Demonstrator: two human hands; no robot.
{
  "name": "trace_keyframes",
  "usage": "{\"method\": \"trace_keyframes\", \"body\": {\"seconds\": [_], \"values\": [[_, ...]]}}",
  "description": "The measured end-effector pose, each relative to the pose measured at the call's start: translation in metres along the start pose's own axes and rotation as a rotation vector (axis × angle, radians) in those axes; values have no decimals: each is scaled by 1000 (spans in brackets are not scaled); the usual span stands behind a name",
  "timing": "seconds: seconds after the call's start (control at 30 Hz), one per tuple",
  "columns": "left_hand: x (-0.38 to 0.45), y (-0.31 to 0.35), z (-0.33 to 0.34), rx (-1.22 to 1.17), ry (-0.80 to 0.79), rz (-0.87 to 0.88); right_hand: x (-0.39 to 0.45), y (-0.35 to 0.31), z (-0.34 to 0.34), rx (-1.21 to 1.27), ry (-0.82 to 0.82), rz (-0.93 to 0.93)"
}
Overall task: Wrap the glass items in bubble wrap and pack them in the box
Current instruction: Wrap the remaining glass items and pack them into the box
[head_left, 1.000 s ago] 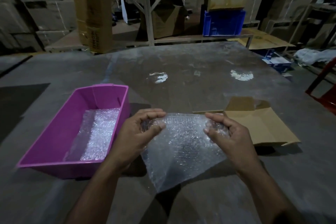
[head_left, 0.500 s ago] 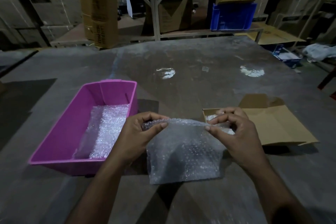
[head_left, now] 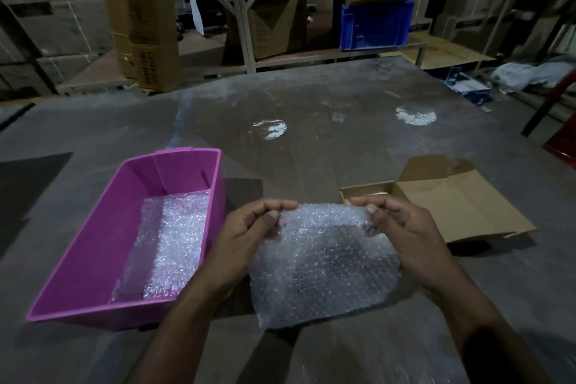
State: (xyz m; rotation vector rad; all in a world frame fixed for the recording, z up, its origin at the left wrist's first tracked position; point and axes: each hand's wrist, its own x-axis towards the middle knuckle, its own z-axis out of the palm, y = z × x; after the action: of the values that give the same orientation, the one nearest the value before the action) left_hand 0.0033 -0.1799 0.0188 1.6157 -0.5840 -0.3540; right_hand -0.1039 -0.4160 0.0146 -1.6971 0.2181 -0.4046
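A clear sheet of bubble wrap (head_left: 324, 265) hangs in front of me above the grey table. My left hand (head_left: 246, 237) pinches its upper left corner, and my right hand (head_left: 402, 227) pinches its upper right corner. To the left stands a pink plastic bin (head_left: 93, 252) with more bubble wrap (head_left: 168, 240) lying inside. An open cardboard box (head_left: 452, 206) with its flap folded back sits to the right, partly behind my right hand. I see no glass item; what the box holds is mostly hidden.
The wide grey table (head_left: 311, 134) has two bright light reflections further back. Beyond it stand metal shelving, stacked cardboard cartons, a tall carton (head_left: 140, 19) and a blue crate (head_left: 374, 25). A red chair (head_left: 561, 121) edge shows at the far right.
The sheet stayed pinched at its top corners in both hands. Its top edge was pulled taut, then slackened, and the sheet now hangs flatter and wider. My right hand moved slightly toward the cardboard box.
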Motion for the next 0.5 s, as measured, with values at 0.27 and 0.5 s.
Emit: {"method": "trace_keyframes", "body": {"seconds": [0.27,0.5], "values": [[7,-1,4,102,136,59,6,3,-1,-179,-12,-51],[6,-4,-3,308,142,126,13,17,-4,-281,-93,-125]]}}
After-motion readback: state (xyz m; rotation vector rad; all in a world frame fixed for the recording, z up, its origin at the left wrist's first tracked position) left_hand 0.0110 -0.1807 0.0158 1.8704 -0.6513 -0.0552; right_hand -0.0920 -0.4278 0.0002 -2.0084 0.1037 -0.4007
